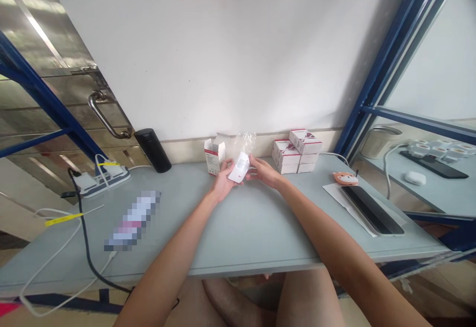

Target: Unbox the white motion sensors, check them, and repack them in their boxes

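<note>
Both my hands meet over the far middle of the grey table (241, 233). My left hand (223, 181) and my right hand (263, 171) together hold a small white device (239, 167), fingers closed on its sides. A crumpled clear plastic bag (243, 142) rises just behind it. An open white-and-red carton (214, 154) stands upright right behind my left hand.
A stack of white-and-red boxes (295, 151) sits at the back right. A black flask (153, 149) leans on the wall at the left, with a power strip (104, 177) and cables beside it. A dark phone (372, 209) lies on paper at the right. Blue frame posts flank the table.
</note>
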The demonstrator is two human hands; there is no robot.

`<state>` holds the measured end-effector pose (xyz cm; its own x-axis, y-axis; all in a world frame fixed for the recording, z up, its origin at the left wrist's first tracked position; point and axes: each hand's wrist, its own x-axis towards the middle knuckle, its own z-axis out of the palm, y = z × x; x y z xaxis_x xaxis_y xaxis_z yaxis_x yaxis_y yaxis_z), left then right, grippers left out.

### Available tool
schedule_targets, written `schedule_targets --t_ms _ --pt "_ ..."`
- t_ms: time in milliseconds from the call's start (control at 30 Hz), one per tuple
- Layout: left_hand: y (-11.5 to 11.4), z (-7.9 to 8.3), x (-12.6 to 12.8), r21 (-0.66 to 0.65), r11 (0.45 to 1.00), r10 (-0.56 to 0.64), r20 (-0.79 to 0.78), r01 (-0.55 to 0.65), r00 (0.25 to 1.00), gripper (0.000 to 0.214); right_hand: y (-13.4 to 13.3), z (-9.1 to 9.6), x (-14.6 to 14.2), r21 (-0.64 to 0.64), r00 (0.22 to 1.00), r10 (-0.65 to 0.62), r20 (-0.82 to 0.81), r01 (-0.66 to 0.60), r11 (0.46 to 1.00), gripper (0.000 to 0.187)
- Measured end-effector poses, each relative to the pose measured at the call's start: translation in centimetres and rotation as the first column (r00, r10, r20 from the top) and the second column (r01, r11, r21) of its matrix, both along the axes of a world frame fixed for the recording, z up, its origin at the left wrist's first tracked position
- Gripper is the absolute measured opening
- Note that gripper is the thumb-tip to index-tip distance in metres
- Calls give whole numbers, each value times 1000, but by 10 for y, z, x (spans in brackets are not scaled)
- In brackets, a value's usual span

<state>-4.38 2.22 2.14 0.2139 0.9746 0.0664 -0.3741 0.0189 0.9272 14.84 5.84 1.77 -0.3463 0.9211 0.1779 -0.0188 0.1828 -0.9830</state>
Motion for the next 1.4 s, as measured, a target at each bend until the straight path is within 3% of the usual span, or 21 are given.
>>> schedule_targets --t_ms 100,267,467,633,867,933,1033,1133,1400 --pt "3 -9 4 46 999 29 -84 -26 996 51 3 -2 5 -18 997 60 -45 -61 998 68" --pt "8 -20 8 120 990 101 -196 -78 975 44 11 -5 13 49 1000 -11 -21 12 999 64" --pt "10 -14 1 244 964 177 -296 -105 939 58 14 2 26 123 997 -26 79 16 992 55" --pt "14 -18 4 374 927 181 -399 -20 899 56 10 14 45 95 976 95 196 -116 989 48" --pt "9 -32 -1 384 921 182 -565 61 805 49 6 20 55 60 951 173 256 -194 979 54" --pt "5 -30 -1 383 921 187 -580 63 793 58 8 18 54 51 938 194 287 -217 975 51" --pt "6 -26 2 364 930 153 -510 51 847 72 11 15 50 55 925 206 319 -235 970 50" --pt "13 -24 5 332 943 119 -412 27 903 71 14 13 49 64 914 214 345 -250 966 49" --pt "9 -27 8 305 947 47 -428 95 902 73 13 5 38 104 883 249 398 -313 944 47"
